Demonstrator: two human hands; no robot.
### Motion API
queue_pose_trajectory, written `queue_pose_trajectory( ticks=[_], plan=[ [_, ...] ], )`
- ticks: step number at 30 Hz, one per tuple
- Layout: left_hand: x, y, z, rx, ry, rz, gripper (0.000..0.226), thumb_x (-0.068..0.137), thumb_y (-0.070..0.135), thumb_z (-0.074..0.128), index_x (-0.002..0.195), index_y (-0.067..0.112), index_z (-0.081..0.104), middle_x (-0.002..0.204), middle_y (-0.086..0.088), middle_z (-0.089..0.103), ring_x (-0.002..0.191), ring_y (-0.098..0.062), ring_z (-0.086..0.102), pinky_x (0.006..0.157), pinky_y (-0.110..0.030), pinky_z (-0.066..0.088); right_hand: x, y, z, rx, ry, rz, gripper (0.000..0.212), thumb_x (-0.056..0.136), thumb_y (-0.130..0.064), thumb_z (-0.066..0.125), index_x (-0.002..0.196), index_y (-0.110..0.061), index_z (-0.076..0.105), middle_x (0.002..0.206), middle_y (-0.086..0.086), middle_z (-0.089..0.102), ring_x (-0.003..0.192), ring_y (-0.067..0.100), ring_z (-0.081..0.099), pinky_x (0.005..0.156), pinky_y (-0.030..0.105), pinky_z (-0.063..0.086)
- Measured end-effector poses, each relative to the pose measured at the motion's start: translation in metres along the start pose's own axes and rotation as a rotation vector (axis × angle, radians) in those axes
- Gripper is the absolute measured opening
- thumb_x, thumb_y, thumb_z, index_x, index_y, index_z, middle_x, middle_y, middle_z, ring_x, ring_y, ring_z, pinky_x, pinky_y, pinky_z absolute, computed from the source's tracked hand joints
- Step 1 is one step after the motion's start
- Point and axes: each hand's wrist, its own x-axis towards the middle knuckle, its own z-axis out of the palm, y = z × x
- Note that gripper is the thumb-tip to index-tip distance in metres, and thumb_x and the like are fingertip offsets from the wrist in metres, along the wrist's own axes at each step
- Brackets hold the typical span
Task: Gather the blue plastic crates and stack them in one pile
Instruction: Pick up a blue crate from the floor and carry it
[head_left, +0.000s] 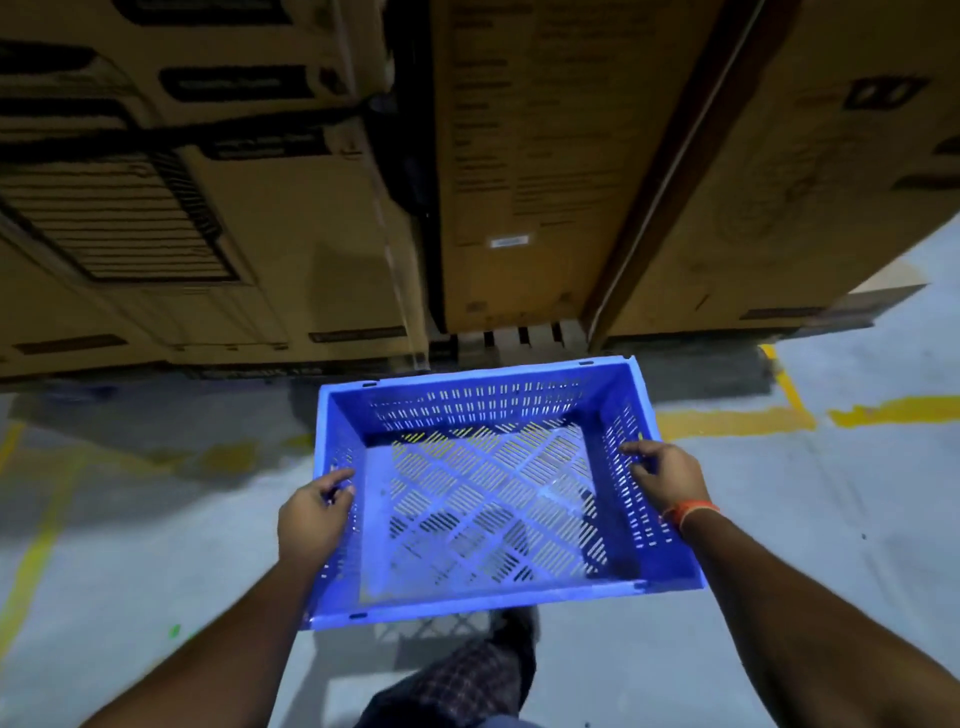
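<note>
**Blue crate, carried in both hands above warehouse floor**

Blue slotted plastic crate (498, 493): rectangular, open side up, empty. Held off the grey concrete floor (831, 519), at the middle of the view, just short of the cardboard stacks. Long axis running away from the wearer, toward the cartons; short walls at near and far ends. Slight tilt, right rim a little higher in the frame than the left. Floor and yellow paint visible through the slotted base.

Left hand (314, 517): closed on the left long wall, thumb hooked over the rim into the crate, fingers outside and underneath, mostly hidden. Forearm bare, reaching up from lower left.

Right hand (667, 478): closed on the right long wall, fingertips curled over the rim, palm outside. Orange thread band (693, 512) at the wrist. Forearm bare, reaching up from lower right.

Surroundings: tall brown cardboard cartons (524, 171) with printed black panels, standing side by side directly ahead, on a pallet base. Yellow painted floor lines (737, 423) to right and left of the crate. Checked trouser leg (467, 680) and dark shoe below the crate's near end.
</note>
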Motion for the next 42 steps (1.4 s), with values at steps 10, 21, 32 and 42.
queue_pose_trajectory(
  ticks=[10, 21, 32, 42],
  plan=[
    [-0.011, 0.09, 0.146, 0.003, -0.082, -0.065, 0.023, 0.088, 0.023, 0.073, 0.11, 0.024, 0.076, 0.096, -0.002, 0.076, 0.088, -0.018, 0.069, 0.077, -0.025, 0.045, 0.084, 0.15, -0.043, -0.132, -0.077, 0.022, 0.038, 0.079, -0.01, 0.067, 0.112, -0.029, 0.071, 0.082, 0.016, 0.066, 0.079, 0.035, 0.065, 0.076, 0.031, 0.047],
    [0.008, 0.053, 0.326, 0.026, -0.075, -0.183, 0.036, 0.079, 0.043, 0.062, 0.108, 0.025, 0.076, 0.08, -0.001, 0.072, 0.064, -0.011, 0.062, 0.072, -0.027, 0.045, 0.209, 0.299, 0.049, -0.133, -0.177, 0.01, 0.034, 0.083, -0.009, 0.066, 0.114, -0.023, 0.071, 0.083, 0.015, 0.062, 0.084, 0.039, 0.065, 0.08, 0.033, 0.048],
    [0.058, -0.086, 0.472, -0.001, -0.139, -0.219, 0.046, 0.076, 0.046, 0.06, 0.111, 0.022, 0.074, 0.086, 0.001, 0.071, 0.079, -0.015, 0.067, 0.08, -0.028, 0.051, 0.277, 0.414, 0.227, -0.123, -0.288, 0.054, 0.032, 0.082, -0.016, 0.068, 0.112, -0.025, 0.071, 0.096, 0.016, 0.07, 0.091, 0.035, 0.067, 0.084, 0.037, 0.051],
    [0.089, -0.166, 0.533, 0.04, -0.121, -0.164, 0.028, 0.085, 0.026, 0.069, 0.113, 0.02, 0.075, 0.091, 0.001, 0.069, 0.066, 0.007, 0.06, 0.066, -0.007, 0.043, 0.289, 0.452, 0.314, -0.127, -0.237, 0.037, 0.033, 0.078, -0.014, 0.071, 0.11, -0.023, 0.071, 0.097, 0.017, 0.069, 0.093, 0.035, 0.064, 0.088, 0.037, 0.048]
  ],
)
